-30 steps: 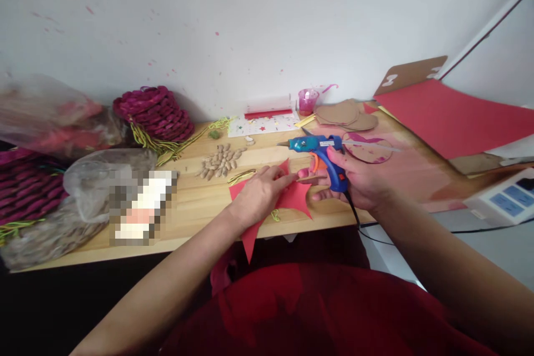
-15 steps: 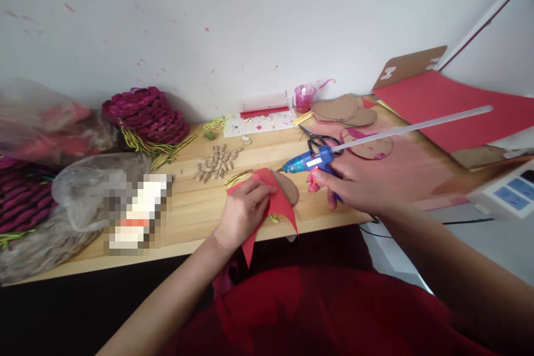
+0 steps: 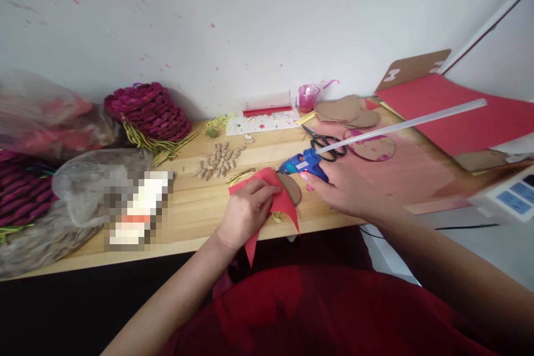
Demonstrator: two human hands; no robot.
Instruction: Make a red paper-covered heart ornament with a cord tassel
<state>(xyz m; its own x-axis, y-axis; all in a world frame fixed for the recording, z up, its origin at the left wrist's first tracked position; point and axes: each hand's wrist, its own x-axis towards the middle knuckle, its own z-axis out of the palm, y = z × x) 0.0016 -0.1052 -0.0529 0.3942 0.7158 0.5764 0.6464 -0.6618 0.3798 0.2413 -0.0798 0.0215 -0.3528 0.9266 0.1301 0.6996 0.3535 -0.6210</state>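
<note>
My right hand [image 3: 334, 183] is wrapped round a blue hot glue gun [image 3: 302, 164], with a long clear glue stick [image 3: 400, 125] jutting out behind it. The nozzle points left, at the upper edge of a piece of red paper [image 3: 286, 208]. Fingers of my left hand [image 3: 250, 206] are closed on that paper, pressing it down over a cardboard piece [image 3: 292, 188] with a rounded edge. Part of the cardboard is hidden under the paper. Yellow-green strands [image 3: 242, 177] poke out beside the paper. Whether the nozzle touches the paper or cardboard, I cannot tell.
Peanuts [image 3: 221, 161] lie in a cluster left of centre. Black scissors [image 3: 327, 142] rest behind the glue gun, near cardboard cutouts [image 3: 346, 111] and a pink cup [image 3: 307, 98]. Purple woven bundles [image 3: 148, 113] and plastic bags [image 3: 79, 186] occupy the left. Red sheets [image 3: 459, 111] are at the right.
The glue gun in my right hand has moved left and slightly down, its nozzle nearer the red paper. My left hand stays on the paper.
</note>
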